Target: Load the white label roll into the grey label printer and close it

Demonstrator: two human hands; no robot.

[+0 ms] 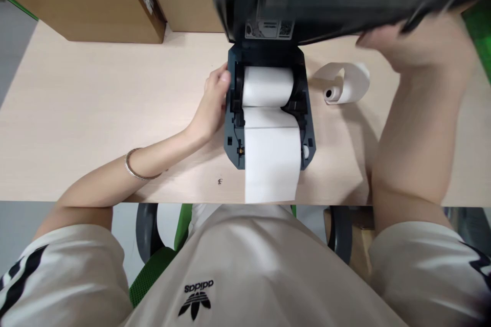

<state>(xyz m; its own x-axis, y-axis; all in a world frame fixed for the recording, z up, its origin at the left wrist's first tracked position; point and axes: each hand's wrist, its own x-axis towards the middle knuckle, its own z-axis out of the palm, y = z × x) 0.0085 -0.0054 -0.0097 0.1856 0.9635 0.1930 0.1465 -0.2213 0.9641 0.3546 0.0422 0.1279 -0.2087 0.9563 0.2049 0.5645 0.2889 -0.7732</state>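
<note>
A dark label printer (233,156) sits on the table with its lid (330,5) raised at the back. Inside it lies a white label roll (268,87), and a strip of labels (272,163) runs forward out of the printer past the table's front edge. My left hand (211,99) is wrapped against the printer's left side, the thumb on its rim and the other fingers partly hidden. Up at the right, my right hand (418,46) grips the lid's edge, blurred by motion.
To the right of the printer lies a small roll with a curl of white paper (355,84). Cardboard boxes (95,5) stand along the back left of the wooden table (76,112). A chair armrest (148,232) shows below the front edge.
</note>
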